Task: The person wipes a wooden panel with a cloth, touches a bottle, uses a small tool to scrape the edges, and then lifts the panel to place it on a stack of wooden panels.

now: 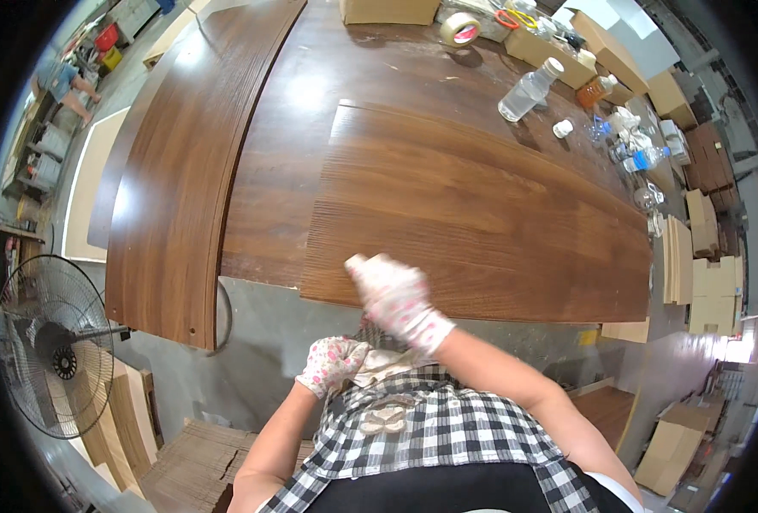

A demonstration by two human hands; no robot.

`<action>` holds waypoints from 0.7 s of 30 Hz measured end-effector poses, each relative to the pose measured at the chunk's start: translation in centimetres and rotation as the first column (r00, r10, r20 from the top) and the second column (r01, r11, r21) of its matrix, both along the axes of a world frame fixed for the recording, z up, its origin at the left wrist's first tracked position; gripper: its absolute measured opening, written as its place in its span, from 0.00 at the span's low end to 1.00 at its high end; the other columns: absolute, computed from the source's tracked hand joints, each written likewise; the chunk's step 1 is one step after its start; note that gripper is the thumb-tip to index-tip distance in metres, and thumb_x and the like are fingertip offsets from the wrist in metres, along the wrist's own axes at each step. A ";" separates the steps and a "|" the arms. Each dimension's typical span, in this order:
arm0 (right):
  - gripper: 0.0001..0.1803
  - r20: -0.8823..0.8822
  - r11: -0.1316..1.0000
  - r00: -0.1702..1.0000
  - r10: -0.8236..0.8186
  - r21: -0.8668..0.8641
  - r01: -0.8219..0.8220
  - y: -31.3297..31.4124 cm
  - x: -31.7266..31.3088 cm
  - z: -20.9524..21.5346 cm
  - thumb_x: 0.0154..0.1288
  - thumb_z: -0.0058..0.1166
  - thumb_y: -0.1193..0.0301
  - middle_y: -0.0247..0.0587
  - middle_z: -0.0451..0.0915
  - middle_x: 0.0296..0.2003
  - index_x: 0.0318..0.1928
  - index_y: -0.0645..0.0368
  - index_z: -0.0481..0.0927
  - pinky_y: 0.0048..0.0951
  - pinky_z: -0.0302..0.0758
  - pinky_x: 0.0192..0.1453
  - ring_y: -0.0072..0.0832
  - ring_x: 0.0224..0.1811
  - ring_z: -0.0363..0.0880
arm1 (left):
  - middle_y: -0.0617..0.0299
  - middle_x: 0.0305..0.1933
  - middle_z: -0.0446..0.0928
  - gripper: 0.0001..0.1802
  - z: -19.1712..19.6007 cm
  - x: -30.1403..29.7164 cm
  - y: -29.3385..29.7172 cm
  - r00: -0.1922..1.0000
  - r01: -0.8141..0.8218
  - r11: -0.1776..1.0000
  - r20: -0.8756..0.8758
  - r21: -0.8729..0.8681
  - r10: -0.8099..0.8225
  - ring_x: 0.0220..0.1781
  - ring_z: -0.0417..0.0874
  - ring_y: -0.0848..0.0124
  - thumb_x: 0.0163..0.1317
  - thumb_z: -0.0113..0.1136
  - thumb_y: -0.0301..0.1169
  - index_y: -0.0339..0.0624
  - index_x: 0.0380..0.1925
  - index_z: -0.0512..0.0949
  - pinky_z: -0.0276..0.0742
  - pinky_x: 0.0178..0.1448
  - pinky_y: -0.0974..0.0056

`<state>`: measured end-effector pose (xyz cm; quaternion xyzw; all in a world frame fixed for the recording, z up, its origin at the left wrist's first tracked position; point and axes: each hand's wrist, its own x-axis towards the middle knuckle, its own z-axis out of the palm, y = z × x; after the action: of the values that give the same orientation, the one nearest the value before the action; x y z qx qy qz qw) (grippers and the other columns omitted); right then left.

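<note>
A brown wood-grain panel (482,214) lies flat on a larger dark brown tabletop (263,214), its near edge just ahead of my body. My right hand (396,299), in a white glove with pink spots, is over the panel's near left edge and smeared by motion; its grip cannot be made out. At my waist, my left hand (332,363), gloved alike, is closed on a whitish cloth (381,366) against my black-and-white checked apron (447,427). Part of this cloth is hidden under my right wrist.
A long brown board (182,171) lies at the left. Toward the far right stand a clear bottle (529,90), a white cap (562,128), a tape roll (460,30), orange-handled scissors (507,19) and cardboard boxes (550,60). A black fan (58,346) stands at left; a person (67,85) is beyond.
</note>
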<state>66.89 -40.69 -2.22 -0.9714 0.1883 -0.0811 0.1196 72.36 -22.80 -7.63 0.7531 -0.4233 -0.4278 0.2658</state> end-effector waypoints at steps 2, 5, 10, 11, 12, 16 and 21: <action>0.09 0.044 0.996 0.995 0.090 0.006 -0.091 2.3 0.5 -0.5 0.59 0.47 0.72 0.36 0.74 0.26 0.41 0.48 0.73 0.36 0.75 0.22 0.32 0.23 0.78 | 0.53 0.33 0.81 0.17 -0.3 0.2 -0.4 0.988 0.117 0.993 0.094 0.019 -0.118 0.36 0.81 0.50 0.63 0.49 0.45 0.48 0.28 0.83 0.76 0.43 0.51; 0.12 0.131 0.993 0.986 -0.106 -0.031 0.111 -0.9 -0.7 -0.9 0.62 0.48 0.70 0.36 0.73 0.25 0.46 0.48 0.77 0.33 0.73 0.21 0.31 0.21 0.77 | 0.52 0.30 0.80 0.18 0.2 0.3 -0.4 0.998 -0.032 0.999 -0.052 0.006 0.032 0.35 0.80 0.49 0.63 0.49 0.45 0.46 0.23 0.80 0.75 0.42 0.51; 0.12 0.097 0.996 0.991 0.091 -0.023 -0.089 1.1 -0.7 -1.0 0.63 0.48 0.70 0.37 0.74 0.26 0.46 0.50 0.78 0.34 0.75 0.24 0.33 0.23 0.78 | 0.51 0.29 0.80 0.18 -1.5 -0.4 0.3 0.998 0.044 0.998 0.036 -0.045 -0.042 0.35 0.80 0.50 0.63 0.49 0.45 0.47 0.24 0.80 0.75 0.42 0.52; 0.13 0.080 1.000 0.997 0.004 -0.017 -0.002 0.0 -0.9 -1.0 0.62 0.49 0.70 0.36 0.74 0.27 0.47 0.50 0.77 0.34 0.75 0.26 0.32 0.25 0.79 | 0.51 0.27 0.79 0.18 -1.5 -0.8 0.3 0.999 -0.020 0.998 0.036 -0.068 0.022 0.33 0.79 0.51 0.62 0.51 0.43 0.45 0.21 0.79 0.74 0.41 0.53; 0.14 0.063 0.996 0.994 -0.085 -0.014 0.086 -0.5 -0.9 -1.1 0.61 0.50 0.70 0.35 0.74 0.28 0.48 0.49 0.76 0.34 0.76 0.28 0.30 0.27 0.79 | 0.51 0.26 0.78 0.18 -1.4 -1.1 0.4 0.996 -0.082 0.993 0.035 -0.091 0.085 0.31 0.78 0.52 0.61 0.53 0.42 0.42 0.18 0.78 0.73 0.39 0.54; 0.12 0.110 0.991 0.986 0.128 0.025 -0.131 1.1 -0.5 -1.0 0.62 0.49 0.70 0.38 0.74 0.28 0.46 0.49 0.77 0.35 0.75 0.24 0.33 0.24 0.79 | 0.54 0.24 0.78 0.18 -1.9 -0.7 0.6 0.999 -0.007 0.998 0.036 -0.062 0.009 0.31 0.80 0.53 0.63 0.49 0.43 0.46 0.20 0.77 0.75 0.38 0.53; 0.13 0.207 0.984 0.969 -0.134 0.147 0.105 -2.5 -1.7 -1.6 0.58 0.50 0.72 0.38 0.76 0.26 0.45 0.50 0.78 0.35 0.75 0.24 0.36 0.24 0.79 | 0.52 0.26 0.79 0.17 -0.3 -0.4 -0.9 0.996 -0.074 0.997 -0.052 0.038 0.076 0.30 0.77 0.52 0.61 0.52 0.41 0.44 0.20 0.78 0.73 0.36 0.54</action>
<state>65.15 -43.22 -3.80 -0.9334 0.2374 -0.1804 0.1998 71.99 -23.71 -7.92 0.7614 -0.3799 -0.4449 0.2793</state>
